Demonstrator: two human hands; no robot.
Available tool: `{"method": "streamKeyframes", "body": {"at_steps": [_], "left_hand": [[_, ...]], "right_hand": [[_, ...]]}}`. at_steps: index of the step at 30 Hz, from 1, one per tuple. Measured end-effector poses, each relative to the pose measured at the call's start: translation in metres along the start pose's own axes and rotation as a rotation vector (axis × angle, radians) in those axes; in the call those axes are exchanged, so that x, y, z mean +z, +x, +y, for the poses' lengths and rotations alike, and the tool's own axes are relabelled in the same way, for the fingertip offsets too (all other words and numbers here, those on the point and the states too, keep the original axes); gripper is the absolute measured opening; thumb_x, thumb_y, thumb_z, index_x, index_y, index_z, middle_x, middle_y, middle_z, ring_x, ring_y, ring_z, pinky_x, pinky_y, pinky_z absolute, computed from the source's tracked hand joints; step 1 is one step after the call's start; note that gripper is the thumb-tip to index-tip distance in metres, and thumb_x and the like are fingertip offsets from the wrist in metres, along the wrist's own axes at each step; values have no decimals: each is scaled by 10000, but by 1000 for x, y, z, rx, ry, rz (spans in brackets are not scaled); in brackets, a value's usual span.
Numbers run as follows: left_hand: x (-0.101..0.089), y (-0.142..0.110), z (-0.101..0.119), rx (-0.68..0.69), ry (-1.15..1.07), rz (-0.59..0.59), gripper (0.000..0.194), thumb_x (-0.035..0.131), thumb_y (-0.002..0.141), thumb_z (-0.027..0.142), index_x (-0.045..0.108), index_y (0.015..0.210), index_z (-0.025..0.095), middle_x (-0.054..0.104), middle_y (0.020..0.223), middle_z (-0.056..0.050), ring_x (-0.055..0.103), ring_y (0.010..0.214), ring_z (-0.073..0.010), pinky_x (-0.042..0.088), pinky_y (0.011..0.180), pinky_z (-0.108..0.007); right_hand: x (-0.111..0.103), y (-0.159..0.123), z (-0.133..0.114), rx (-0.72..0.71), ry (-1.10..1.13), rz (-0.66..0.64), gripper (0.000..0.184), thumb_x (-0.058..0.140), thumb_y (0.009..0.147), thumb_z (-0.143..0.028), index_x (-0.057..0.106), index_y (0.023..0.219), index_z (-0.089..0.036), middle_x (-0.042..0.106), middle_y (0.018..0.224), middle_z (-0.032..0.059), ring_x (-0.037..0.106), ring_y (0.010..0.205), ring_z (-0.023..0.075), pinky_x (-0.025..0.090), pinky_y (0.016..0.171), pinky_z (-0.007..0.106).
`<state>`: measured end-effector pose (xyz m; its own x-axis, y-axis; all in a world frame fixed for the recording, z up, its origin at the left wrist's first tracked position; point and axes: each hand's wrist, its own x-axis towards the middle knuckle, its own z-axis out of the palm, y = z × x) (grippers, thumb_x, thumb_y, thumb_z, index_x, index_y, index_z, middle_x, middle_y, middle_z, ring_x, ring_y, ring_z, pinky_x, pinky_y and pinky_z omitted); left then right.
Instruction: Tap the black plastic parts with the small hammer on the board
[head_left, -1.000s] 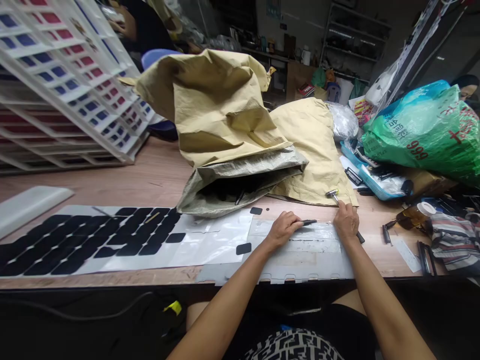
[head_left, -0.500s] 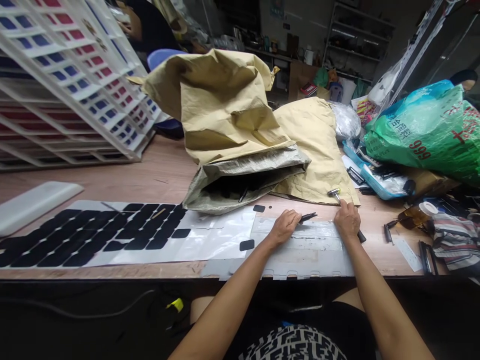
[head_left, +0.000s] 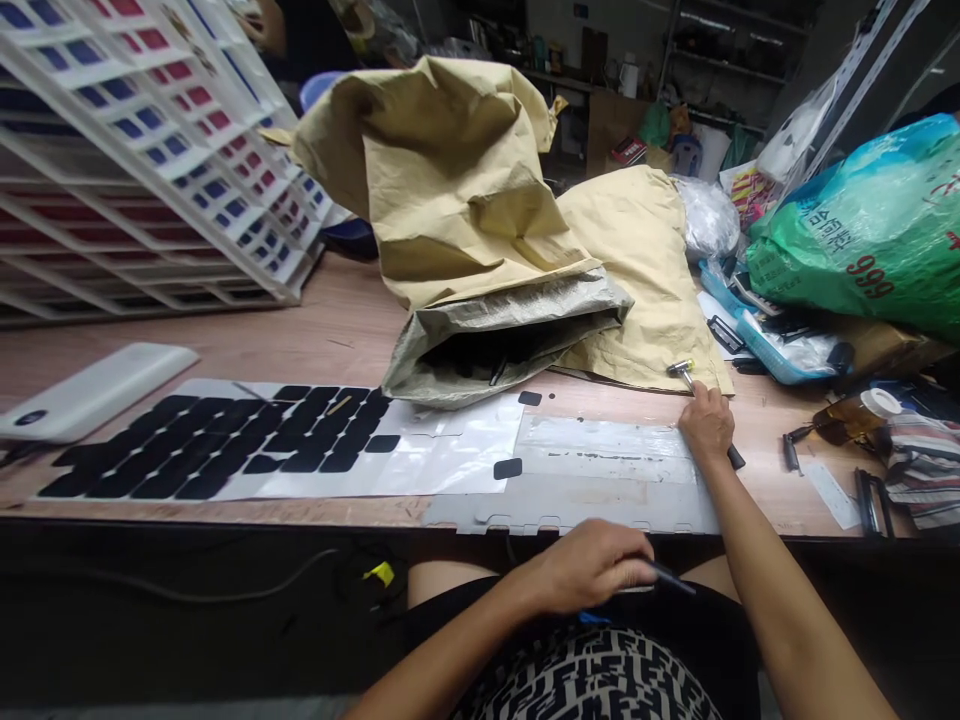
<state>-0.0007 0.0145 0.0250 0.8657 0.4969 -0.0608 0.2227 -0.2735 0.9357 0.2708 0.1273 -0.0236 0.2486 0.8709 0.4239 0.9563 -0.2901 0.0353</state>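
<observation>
1. The tabletop [head_left: 315,330] carries a big tan sack [head_left: 450,190].
2. A clear plastic sheet [head_left: 607,450] lies long, left to right, past the lap.
3. The right hand [head_left: 706,424] is nearer and grips a small hammer [head_left: 686,373].
4. The left hand [head_left: 592,565] is closed on a thin black piece [head_left: 670,578], mostly hidden.

Matt wooden tabletop [head_left: 315,330], crinkled tan paper sack [head_left: 450,190], glossy green plastic bag [head_left: 870,230], shiny metal-headed hammer [head_left: 684,372]
</observation>
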Motion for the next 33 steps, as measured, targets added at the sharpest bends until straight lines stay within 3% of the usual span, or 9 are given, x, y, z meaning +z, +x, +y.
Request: {"method": "streamKeyframes", "body": {"at_steps": [7,10,13,16,18,21,24,29,33], "left_hand": [[72,-6,-89,-554,172,129,277,515,924,346,696,1108,246,734,1110,-79,670,1067,-271,486,897,-355],[74,-8,-86,-647,238,77,342,546,905,325,668,1209,227,707,1193,-129,646,1151,-317,480,954,-411],[45,-13,-50,-359,132,-45,384,685,818,384,700,1181,263,733,1130,-83,677,1059,-293,505,894,-373],[-16,-9,-19,-148,-67,-26,330,653,852,461,744,1105,271,757,962,-22,685,804,-191,507,713,-277],[-67,-1,-17,-259,-11,345,337,586,896,464,749,1073,229,743,913,-37,653,736,-180,500,662,-281],[-140,15,-42,-526,301,989,315,549,929,385,722,1080,169,709,1033,-118,660,902,-245,523,786,-358],[-189,25,-77,-798,520,1224,359,639,863,371,690,1101,107,660,1155,-215,627,1075,-340,509,891,-435],[-209,14,-107,-999,444,1086,340,669,830,408,711,1017,127,683,1121,-216,633,1070,-379,501,864,-448],[-181,8,-94,-754,541,1164,280,606,891,401,678,1018,162,699,1039,-140,631,1016,-314,484,851,-416]], "right_hand": [[-1,0,0,-7,-8,7,415,447,919,-194,582,1311,-203,575,1018,107,480,921,234,341,740,327],[0,0,1,-18,-19,15,416,456,915,-192,582,1311,-203,577,1010,105,485,916,234,336,725,324],[2,0,2,-23,-28,26,408,463,915,-200,581,1305,-209,577,1007,101,487,911,236,332,713,323],[3,1,2,-24,-33,39,401,462,921,-207,580,1304,-210,574,1002,101,489,905,237,325,704,324],[3,2,2,-27,-34,42,393,466,920,-208,585,1294,-207,572,998,100,490,901,234,321,703,323],[3,2,2,-30,-31,45,381,482,909,-202,592,1273,-208,571,993,94,487,903,229,321,711,319],[3,2,1,-29,-35,49,365,487,904,-199,599,1251,-210,573,984,86,485,904,225,324,720,317],[2,1,0,-22,-36,36,383,488,902,-204,590,1271,-208,571,992,85,480,905,221,324,719,309],[0,1,-2,-17,-28,26,375,480,902,-196,594,1260,-206,568,990,88,474,902,222,326,721,309]]}}
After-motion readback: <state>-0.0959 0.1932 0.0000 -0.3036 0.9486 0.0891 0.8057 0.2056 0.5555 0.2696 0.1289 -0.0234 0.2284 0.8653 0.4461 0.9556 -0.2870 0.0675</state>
